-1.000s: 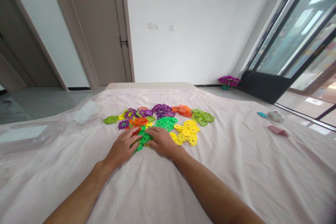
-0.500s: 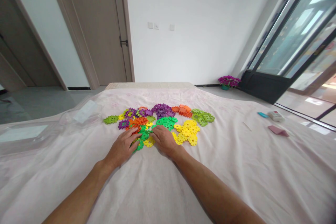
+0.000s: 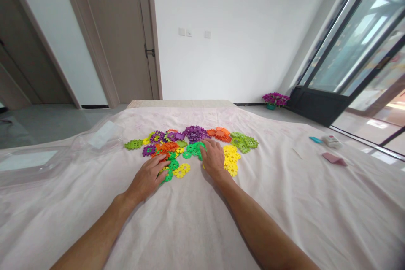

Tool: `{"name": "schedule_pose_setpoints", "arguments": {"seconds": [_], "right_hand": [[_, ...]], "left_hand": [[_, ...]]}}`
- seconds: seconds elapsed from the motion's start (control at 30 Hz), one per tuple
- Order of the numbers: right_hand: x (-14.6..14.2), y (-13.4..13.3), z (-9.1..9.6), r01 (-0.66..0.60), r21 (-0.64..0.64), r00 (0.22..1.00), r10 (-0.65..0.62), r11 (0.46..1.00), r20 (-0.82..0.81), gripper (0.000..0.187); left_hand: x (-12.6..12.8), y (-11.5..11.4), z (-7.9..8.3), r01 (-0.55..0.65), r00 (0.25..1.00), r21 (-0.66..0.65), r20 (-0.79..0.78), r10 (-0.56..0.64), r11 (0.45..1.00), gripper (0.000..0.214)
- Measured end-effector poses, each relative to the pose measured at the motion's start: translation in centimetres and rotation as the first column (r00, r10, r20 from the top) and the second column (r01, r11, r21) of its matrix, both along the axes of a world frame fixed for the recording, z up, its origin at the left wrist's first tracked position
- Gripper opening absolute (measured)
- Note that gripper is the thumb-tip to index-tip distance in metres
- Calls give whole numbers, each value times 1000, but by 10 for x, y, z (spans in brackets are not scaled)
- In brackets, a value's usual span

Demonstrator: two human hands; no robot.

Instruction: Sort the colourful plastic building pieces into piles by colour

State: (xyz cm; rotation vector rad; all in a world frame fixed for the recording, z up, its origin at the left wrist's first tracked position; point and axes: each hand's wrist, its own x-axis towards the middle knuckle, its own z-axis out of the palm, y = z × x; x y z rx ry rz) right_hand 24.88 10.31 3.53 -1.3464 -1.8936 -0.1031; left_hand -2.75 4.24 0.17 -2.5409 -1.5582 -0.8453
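A spread of flat, notched plastic building pieces (image 3: 193, 143) in purple, orange, green and yellow lies on a pale pink sheet (image 3: 190, 219). My left hand (image 3: 148, 177) rests flat on the near left edge of the spread, fingers stretched over green and orange pieces. My right hand (image 3: 214, 158) lies palm down further back, between the dark green pieces (image 3: 193, 149) and the yellow pieces (image 3: 232, 158), fingers extended toward the green ones. A loose yellow piece (image 3: 182, 171) sits between my hands. Neither hand lifts anything.
A clear plastic bag (image 3: 98, 137) and a clear container (image 3: 28, 162) lie at the left. At the right are a teal item (image 3: 315, 139), a white box (image 3: 332, 141) and a pink card (image 3: 334, 159). A door, glass sliding doors and a flower pot (image 3: 275, 100) stand beyond.
My right hand has moved away from the left hand, forward and to the right, onto the green and yellow pieces. A yellow piece it covered now shows. The left hand has hardly moved.
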Motion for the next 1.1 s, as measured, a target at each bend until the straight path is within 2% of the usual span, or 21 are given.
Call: {"name": "schedule_pose_setpoints", "arguments": {"seconds": [0.1,0.23,0.3,0.37,0.43,0.5,0.6,0.8,0.9,1.1], "right_hand": [[-7,-6,0,-176,-60,984,176,983,0,21],[-23,-19,-2,-426,-146,897,438,893,61,18],[-28,-25,-2,-498,-186,843,523,847,125,19],[-30,-29,-2,-524,-217,806,561,824,186,32],[-31,-31,-1,-517,-238,794,564,822,225,49],[-31,-31,0,-507,-254,789,562,824,247,57],[-30,-30,2,-494,-269,789,557,826,261,51],[-30,-32,3,-494,-256,778,554,831,297,22],[-30,-31,1,-471,-258,788,534,844,306,21],[-25,-24,-6,-380,-273,865,444,884,235,30]], "left_hand": [[0,0,0,-2,1000,-6,-8,2,1000,40],[1,1,0,-2,1000,2,-2,2,1000,39],[1,1,0,1,1000,9,-8,-1,1000,38],[0,1,0,3,1000,18,-13,-3,1000,38],[0,1,-1,3,1000,26,-18,-3,1000,38],[0,1,-1,1,1000,32,-27,0,1000,37],[0,0,-2,0,999,34,-45,2,999,37],[0,0,-1,5,999,48,-32,-4,999,37],[0,0,0,1,999,34,-44,1,999,38],[0,0,0,9,999,21,-52,-8,1000,38]]}}
